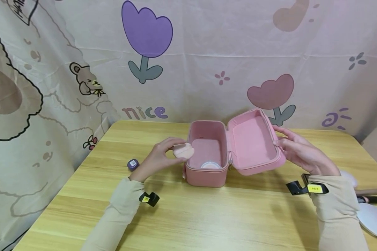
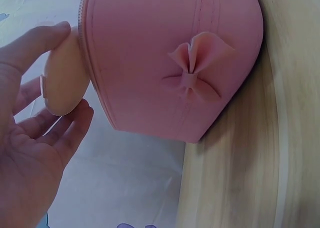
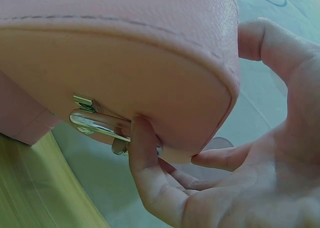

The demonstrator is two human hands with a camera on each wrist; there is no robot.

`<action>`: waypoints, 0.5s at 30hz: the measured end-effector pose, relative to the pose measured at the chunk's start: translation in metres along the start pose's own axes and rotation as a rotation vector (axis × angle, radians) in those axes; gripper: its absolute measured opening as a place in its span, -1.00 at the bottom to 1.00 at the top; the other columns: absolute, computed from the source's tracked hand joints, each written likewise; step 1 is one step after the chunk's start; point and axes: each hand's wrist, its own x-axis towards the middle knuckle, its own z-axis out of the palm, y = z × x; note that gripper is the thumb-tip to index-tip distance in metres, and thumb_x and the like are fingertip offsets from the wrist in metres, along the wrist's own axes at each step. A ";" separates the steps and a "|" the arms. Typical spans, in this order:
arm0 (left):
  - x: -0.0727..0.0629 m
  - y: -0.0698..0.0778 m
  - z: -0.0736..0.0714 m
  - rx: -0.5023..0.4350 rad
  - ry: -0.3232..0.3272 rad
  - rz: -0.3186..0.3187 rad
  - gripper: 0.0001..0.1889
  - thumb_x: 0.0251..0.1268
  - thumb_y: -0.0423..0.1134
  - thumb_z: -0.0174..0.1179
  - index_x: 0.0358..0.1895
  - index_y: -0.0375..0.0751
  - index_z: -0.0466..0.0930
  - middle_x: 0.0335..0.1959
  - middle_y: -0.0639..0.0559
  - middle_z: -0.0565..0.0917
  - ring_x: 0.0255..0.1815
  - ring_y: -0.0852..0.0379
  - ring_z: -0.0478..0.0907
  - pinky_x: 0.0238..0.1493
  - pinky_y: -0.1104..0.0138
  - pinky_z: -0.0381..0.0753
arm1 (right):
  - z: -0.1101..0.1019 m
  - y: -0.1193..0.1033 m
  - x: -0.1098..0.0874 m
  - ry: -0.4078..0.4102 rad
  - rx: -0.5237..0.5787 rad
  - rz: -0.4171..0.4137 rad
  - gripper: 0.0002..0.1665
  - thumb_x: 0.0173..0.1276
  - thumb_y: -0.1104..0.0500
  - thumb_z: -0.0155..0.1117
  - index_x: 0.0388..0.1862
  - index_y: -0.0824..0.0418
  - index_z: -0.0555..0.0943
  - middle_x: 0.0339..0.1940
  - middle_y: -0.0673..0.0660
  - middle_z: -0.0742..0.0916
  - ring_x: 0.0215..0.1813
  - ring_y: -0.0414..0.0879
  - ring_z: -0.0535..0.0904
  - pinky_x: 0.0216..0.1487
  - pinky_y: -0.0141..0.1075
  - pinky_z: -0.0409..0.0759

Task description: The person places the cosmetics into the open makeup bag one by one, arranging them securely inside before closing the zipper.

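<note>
Thumb and fingers of the left hand (image 1: 158, 157) are closed in a light pinch on a pale peach, rounded, soft-looking puff (image 1: 183, 151), gripped near its edges, presumably so that the pad is not squashed; it hangs at the left rim of a pink, box-shaped, leather-like case (image 1: 205, 177), though I cannot tell whether the two touch. The right hand (image 1: 304, 153) is clamped on the edge of the case's swung-back pink lid (image 1: 254, 139), its digits on the rim and on the outer face beside a shiny metal handle (image 3: 100, 124), likely to steady a lid that leans outward from its hinge side and might otherwise sag. A pink bow (image 2: 190, 80) decorates the case's left wall, and a pale round thing (image 1: 211, 165) lies inside, near the front. To the left, on the wood-grain table (image 1: 238, 216), sits a small round purple container (image 1: 133, 165) whose white label (image 1: 133, 163) bears a code-like pattern too small to read. Past the right sleeve, a flat white rounded thing (image 1: 375, 221), a brown stick (image 1: 370, 191) and a black-handled tool (image 1: 374, 200) lie close together, perhaps put there to be out of the arms' way. Behind, a pale printed cloth (image 1: 201, 97) spells "nice" in coloured letters (image 1: 144, 112); a yellow tag (image 1: 315, 188) at the right wrist carries marks I cannot make out, and no brand is legible.
</note>
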 end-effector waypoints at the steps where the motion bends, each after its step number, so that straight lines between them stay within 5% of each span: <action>1: 0.000 0.000 0.001 -0.001 -0.003 0.000 -0.45 -0.02 -0.37 0.46 0.13 -0.33 0.57 0.09 -0.15 0.59 0.08 -0.04 0.53 0.14 0.18 0.51 | 0.000 0.000 0.000 -0.002 0.001 -0.002 -0.47 0.45 0.39 -0.12 0.32 0.00 0.21 0.11 0.08 0.57 0.01 -0.05 0.57 -0.05 -0.19 0.62; 15: 0.006 0.005 0.009 -0.001 -0.015 0.064 -0.45 -0.02 -0.38 0.46 0.14 -0.34 0.57 0.12 -0.16 0.58 0.12 -0.05 0.52 0.14 0.23 0.50 | 0.000 0.001 0.000 -0.017 0.005 -0.017 -0.47 0.45 0.39 -0.13 0.32 0.01 0.20 0.11 0.08 0.57 0.01 -0.05 0.58 -0.05 -0.19 0.63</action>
